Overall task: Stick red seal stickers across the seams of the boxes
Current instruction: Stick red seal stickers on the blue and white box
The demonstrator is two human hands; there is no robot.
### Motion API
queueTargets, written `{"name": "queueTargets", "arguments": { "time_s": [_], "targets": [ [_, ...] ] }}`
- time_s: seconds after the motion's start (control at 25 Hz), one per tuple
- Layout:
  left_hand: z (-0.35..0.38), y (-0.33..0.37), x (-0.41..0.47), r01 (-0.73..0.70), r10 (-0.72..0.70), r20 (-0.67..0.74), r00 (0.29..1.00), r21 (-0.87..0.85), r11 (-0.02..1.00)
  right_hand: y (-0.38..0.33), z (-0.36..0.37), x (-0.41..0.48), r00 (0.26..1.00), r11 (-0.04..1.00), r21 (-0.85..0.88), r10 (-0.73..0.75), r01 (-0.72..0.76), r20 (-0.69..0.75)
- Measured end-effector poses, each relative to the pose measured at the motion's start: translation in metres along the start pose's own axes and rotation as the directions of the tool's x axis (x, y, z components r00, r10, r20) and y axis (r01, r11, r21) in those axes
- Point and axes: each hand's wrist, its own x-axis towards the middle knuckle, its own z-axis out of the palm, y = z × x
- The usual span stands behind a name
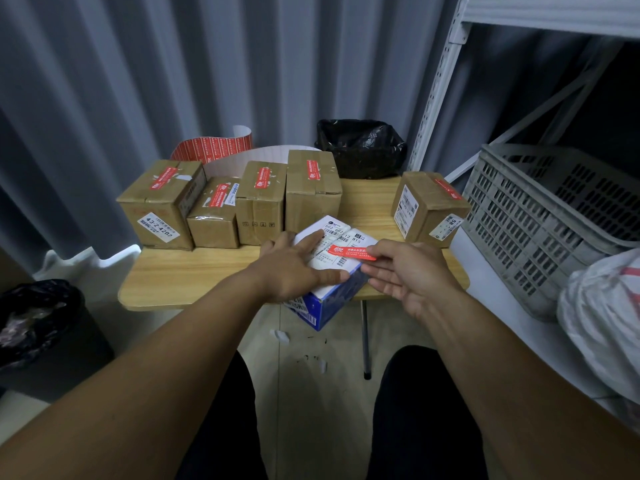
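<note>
Fingers of the right hand pinch the right end of a red seal sticker, thumb and forefinger closed on it, the other fingers loosely spread below; the sticker lies nearly flat over the top of the white-and-blue box, though whether its free end already touches the label there I cannot tell; holding it by one end probably lets that free end go down first. Left hand rests on the same box top with fingers straight and gripping nothing, apparently to steady the box, which juts over the near edge of the wooden table. Behind this box stands a row of brown boxes, each with a red sticker on top, and one more sits to its right; this box looks like the last left unsealed. Further behind, a curled sticker sheet leans by the wall; well to the right of the box is a grey crate.
</note>
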Motion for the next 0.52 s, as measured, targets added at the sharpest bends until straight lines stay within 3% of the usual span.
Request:
{"name": "queueTargets", "arguments": {
  "time_s": [0.52],
  "targets": [
    [0.0010, -0.0024, 0.0010, -0.007, 0.007, -0.007, 1.000, 0.001, 1.000, -0.0054, 0.0011, -0.0055, 1.000, 0.999, -0.040, -0.002, 0.002, 0.002]
  ]
}}
